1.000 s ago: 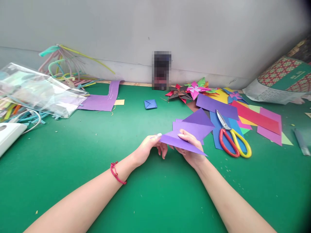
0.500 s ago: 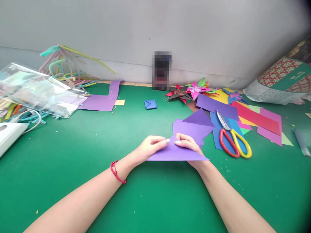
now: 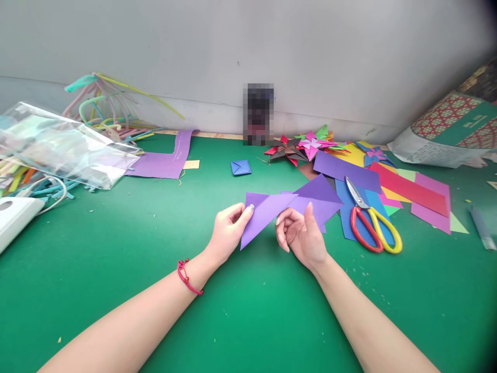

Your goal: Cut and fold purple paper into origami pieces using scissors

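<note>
Between thumb and fingers, my left hand pinches the left corner of a folded piece of purple paper, which is raised at a slant. My right hand is at the paper's right side, palm partly turned up, thumb raised and fingers loosely curled; nothing shows in its grasp. Behind it lie more purple paper pieces, with a darker purple triangle on top. Scissors with one red and one yellow handle rest on blue paper right of my right hand.
A small folded blue paper lies ahead on the green table. Folded paper stars and coloured sheets spread at the right. A clear plastic bag and pipe cleaners are at the left; a patterned package is far right.
The purple paper has turned from lying level across both hands to a slanted position in my left hand. My right hand has let go of it and turned its palm upward.
</note>
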The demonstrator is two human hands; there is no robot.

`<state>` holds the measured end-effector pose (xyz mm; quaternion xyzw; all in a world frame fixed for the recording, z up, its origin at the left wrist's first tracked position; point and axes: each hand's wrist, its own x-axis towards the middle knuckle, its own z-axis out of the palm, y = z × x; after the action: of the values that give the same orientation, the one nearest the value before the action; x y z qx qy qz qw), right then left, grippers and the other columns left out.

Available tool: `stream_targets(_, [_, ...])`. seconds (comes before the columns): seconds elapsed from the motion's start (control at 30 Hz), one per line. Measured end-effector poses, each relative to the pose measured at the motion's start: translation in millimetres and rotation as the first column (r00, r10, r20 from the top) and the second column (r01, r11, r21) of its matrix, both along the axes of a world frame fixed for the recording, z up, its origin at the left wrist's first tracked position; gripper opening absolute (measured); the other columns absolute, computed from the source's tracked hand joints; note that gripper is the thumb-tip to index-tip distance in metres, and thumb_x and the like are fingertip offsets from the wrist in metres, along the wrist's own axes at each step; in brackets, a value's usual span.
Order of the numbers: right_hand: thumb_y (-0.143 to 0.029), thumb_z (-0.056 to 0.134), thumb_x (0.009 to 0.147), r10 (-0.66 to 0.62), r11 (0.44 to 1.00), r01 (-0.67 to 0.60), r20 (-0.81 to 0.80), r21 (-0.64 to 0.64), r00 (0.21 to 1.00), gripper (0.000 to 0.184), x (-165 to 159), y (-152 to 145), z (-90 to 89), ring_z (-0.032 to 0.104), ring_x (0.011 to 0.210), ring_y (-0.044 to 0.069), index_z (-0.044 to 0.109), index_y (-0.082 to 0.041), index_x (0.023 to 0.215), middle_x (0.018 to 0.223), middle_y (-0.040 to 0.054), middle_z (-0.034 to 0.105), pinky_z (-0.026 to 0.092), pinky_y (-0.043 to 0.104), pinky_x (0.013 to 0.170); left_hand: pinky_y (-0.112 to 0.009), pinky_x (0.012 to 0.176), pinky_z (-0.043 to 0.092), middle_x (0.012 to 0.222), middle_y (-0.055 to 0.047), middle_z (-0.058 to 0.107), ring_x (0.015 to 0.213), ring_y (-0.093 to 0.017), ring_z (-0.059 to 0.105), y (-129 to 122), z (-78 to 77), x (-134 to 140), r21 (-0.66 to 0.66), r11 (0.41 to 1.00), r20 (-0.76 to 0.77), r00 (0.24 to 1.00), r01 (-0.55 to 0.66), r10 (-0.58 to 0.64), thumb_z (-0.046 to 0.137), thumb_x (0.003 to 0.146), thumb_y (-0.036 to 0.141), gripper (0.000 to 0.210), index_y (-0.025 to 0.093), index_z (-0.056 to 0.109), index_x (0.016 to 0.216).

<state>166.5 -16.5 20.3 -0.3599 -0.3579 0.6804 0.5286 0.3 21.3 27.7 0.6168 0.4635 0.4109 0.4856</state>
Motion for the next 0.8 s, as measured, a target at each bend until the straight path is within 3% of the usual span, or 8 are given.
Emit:
stream_targets(0.07, [-0.056,0.043,0.079,0.010,1.000,-0.013,0.148,0.021,0.989,0.046,-3.7,-3.0,-1.4,0.045,0.036,0.010,0.057,-0.015,0.065,0.047,0.0004,0.053,0.035,0.021,0.035,-0.021,0.047,0.026,0.051,0.006,0.027,0.048,-0.007,0.030,-2.2,0.9,-0.2,0.039,0.998,-0.049,0.998,0.047,-0.045,0.049,0.081,0.037,0.040,0.017,0.032,0.051])
stream_targets(0.17, [-0.041,0.057,0.077,-0.012,0.999,-0.002,0.347,0.037,0.938,0.033,-7.8,-7.2,-2.3,0.047,0.039,0.010,0.055,-0.014,0.056,0.045,0.0000,0.053,0.037,0.022,0.039,-0.021,0.050,0.034,0.050,0.004,0.042,0.050,-0.009,0.042,-6.0,3.8,0.1,-0.001,0.971,-0.038,0.970,0.238,-0.238,0.050,0.080,0.037,0.036,0.016,0.043,0.051])
stream_targets(0.33, [-0.037,0.056,0.078,0.006,0.999,-0.022,0.380,0.036,0.925,0.034,-7.0,-8.7,-1.7,0.048,0.040,0.010,0.054,-0.014,0.053,0.043,-0.0011,0.051,0.038,0.023,0.042,-0.026,0.061,0.046,0.067,-0.002,0.064,0.062,-0.015,0.059,-6.3,7.6,1.7,-0.167,0.870,0.205,0.880,0.463,-0.429,0.045,0.083,0.039,0.029,0.015,0.060,0.077])
stream_targets(0.43, [-0.037,0.058,0.077,0.041,0.999,-0.050,0.404,0.011,0.914,0.032,-5.7,-8.8,-0.6,0.048,0.042,0.010,0.054,-0.014,0.055,0.045,-0.0016,0.051,0.038,0.023,0.044,-0.028,0.061,0.048,0.067,-0.004,0.066,0.061,-0.017,0.062,-4.3,8.7,1.7,-0.231,0.814,0.315,0.833,0.533,-0.455,0.042,0.084,0.042,0.035,0.014,0.062,0.085])
stream_targets(0.8, [-0.038,0.059,0.076,0.098,0.994,-0.109,0.401,0.004,0.911,0.030,-6.2,-12.0,2.3,0.049,0.045,0.011,0.056,-0.015,0.057,0.048,-0.0005,0.053,0.039,0.024,0.046,-0.032,0.062,0.046,0.066,-0.011,0.066,0.061,-0.021,0.061,-2.6,6.1,-1.7,-0.343,0.694,0.537,0.738,0.633,-0.408,0.043,0.082,0.041,0.040,0.008,0.065,0.078])
